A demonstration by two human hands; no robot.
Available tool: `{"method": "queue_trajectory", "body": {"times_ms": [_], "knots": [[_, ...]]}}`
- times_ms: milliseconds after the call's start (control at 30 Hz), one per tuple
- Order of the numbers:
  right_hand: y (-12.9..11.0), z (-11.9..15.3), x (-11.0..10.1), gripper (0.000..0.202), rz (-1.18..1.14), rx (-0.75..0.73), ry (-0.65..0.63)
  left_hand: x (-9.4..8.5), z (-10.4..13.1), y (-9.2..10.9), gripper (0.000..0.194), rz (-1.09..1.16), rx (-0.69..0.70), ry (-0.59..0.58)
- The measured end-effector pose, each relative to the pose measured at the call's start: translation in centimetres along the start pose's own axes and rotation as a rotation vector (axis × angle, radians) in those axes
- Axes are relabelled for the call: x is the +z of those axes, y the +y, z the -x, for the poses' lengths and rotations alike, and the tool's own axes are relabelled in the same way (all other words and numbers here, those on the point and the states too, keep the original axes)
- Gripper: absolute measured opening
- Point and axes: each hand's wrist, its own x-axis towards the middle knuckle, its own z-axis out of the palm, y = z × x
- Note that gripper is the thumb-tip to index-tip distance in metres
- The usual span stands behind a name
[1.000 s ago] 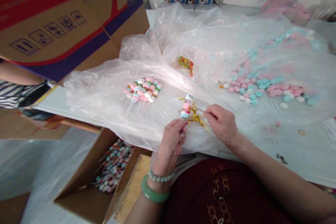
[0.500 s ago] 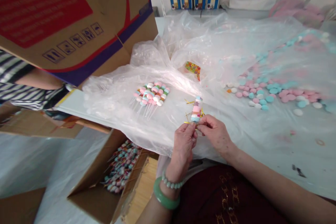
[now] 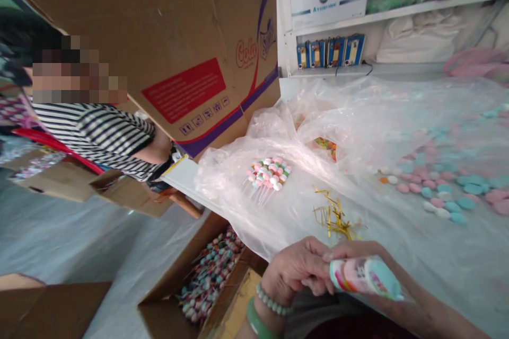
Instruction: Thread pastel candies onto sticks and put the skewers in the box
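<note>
A clear-wrapped stack of marshmallows (image 3: 363,275) in pink, white and blue lies sideways near the front edge of the table. My left hand (image 3: 300,267), with a bead bracelet and a green bangle at the wrist, pinches its gathered left end. Behind the stack, my right hand (image 3: 368,249) is closed at the same end; its fingertips are partly hidden. Loose gold twist ties (image 3: 336,217) lie just beyond my hands. Farther left rests a bunch of marshmallow skewers (image 3: 270,172) with their sticks towards me.
Loose marshmallows (image 3: 441,190) lie to the right on plastic sheeting (image 3: 374,100). A large carton (image 3: 191,37) stands at the back left, with a person in a striped shirt (image 3: 103,127) beyond it. Below the table edge, an open box (image 3: 159,296) holds many wrapped marshmallow skewers.
The view has turned up and left. The wrapped stack has tipped from pointing away from me to lying sideways, pointing right, nearer my body. The gold ties under it are now uncovered.
</note>
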Motion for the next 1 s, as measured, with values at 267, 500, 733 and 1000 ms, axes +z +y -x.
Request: {"method": "queue_trajectory", "body": {"times_ms": [267,500,733,1000], "knots": [[-2.4,-1.3,0.1,0.024,1.199,-0.74,-0.136,3.2,5.2,5.3,0.012,-1.099,0.237,0.258],[0.3,-9.2,-0.3,0.046,0.733,-0.297,0.182,5.3,1.2,3.0,0.026,-1.26,0.654,1.229],[0.8,-6.8,1.9,0.039,0.51,-0.241,0.175,-0.7,1.2,-0.1,0.072,0.198,0.453,0.244],[-0.3,-7.4,4.1,0.03,-0.102,0.404,-0.173,-2.6,8.1,-1.5,0.049,-0.003,0.362,0.354]]}}
